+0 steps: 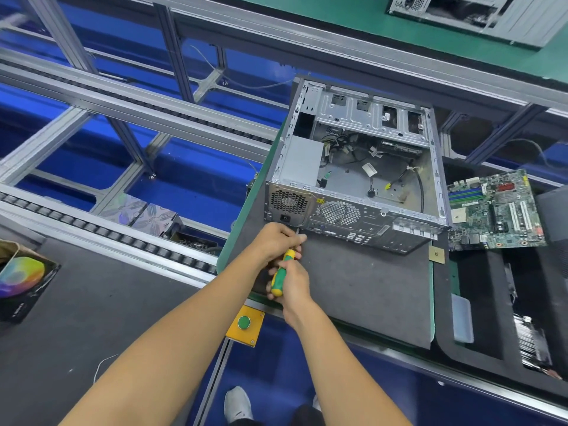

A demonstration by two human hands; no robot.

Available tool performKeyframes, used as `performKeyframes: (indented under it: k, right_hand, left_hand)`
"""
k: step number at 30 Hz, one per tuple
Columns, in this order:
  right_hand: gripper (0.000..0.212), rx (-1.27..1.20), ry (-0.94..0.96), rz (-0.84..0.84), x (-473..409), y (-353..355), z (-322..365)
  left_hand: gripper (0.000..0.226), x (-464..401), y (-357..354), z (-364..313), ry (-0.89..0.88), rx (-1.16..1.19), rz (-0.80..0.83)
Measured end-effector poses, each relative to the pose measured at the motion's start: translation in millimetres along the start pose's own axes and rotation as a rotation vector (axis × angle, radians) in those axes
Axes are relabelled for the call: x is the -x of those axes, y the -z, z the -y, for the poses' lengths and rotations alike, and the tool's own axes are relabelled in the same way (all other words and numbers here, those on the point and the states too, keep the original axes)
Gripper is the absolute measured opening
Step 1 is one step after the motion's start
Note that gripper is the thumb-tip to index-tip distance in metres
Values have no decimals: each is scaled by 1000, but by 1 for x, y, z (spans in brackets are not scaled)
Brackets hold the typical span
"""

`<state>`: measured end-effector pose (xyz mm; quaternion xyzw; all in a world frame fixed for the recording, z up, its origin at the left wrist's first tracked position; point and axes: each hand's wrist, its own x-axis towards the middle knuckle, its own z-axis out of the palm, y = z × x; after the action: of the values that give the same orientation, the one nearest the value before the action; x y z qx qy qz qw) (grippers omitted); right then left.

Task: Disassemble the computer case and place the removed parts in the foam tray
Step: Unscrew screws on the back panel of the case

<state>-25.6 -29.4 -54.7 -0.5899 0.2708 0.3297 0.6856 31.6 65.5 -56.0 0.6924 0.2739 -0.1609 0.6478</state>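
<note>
An open grey computer case lies on a dark mat, its rear panel facing me, with the power supply still inside at the left. My right hand grips a green-and-yellow screwdriver whose tip meets the rear panel just below the power supply. My left hand pinches the screwdriver shaft near the tip. A removed green motherboard rests on the black foam tray at the right.
A heatsink and a clear plastic piece sit in tray slots. A yellow box with a green button is on the bench edge. Roller conveyor rails run at the left. A second case stands far back.
</note>
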Motion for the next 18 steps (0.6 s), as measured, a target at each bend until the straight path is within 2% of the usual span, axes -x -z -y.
performKeyframes:
  k: [3, 5, 9, 14, 18]
  right_hand:
    - [15, 35, 30, 7, 1, 3, 2]
    - [15, 49, 43, 20, 2, 3, 2]
    - [9, -33, 12, 85, 4, 5, 4]
    - [24, -251, -145, 250, 10, 7, 4]
    - [33, -357, -163, 300, 10, 9, 1]
  left_hand:
    - [33, -3, 3, -3, -94, -461, -237]
    - [31, -4, 2, -6, -100, -505, -301]
    - [23, -8, 1, -8, -6, -362, -244]
    - [25, -4, 2, -8, 112, -27, -92]
    - [22, -3, 6, -5, 96, -9, -3]
